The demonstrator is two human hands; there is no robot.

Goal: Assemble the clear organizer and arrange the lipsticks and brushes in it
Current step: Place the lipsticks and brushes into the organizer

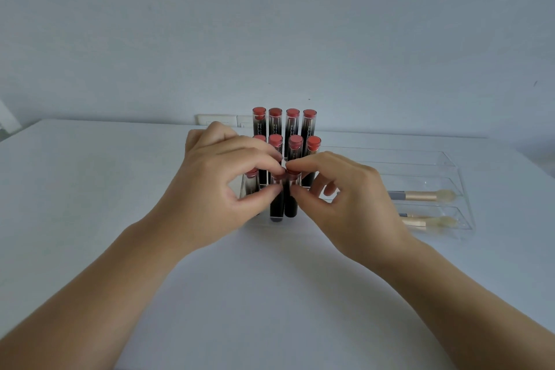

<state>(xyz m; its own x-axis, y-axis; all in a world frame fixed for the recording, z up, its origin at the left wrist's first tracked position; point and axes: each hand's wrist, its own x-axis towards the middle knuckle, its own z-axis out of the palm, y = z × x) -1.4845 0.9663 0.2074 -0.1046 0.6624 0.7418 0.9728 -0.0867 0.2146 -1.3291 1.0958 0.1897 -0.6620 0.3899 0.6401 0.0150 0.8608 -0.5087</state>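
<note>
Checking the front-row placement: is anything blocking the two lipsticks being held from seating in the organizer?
Nothing visible does. The left hand and right hand each pinch a black, red-capped lipstick tube already upright in the clear acrylic organizer's front row. The slot bottoms are hard to see.

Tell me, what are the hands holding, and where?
Each hand pinches one front-row lipstick near its red top: left hand on one lipstick, right hand on its neighbour.
</note>
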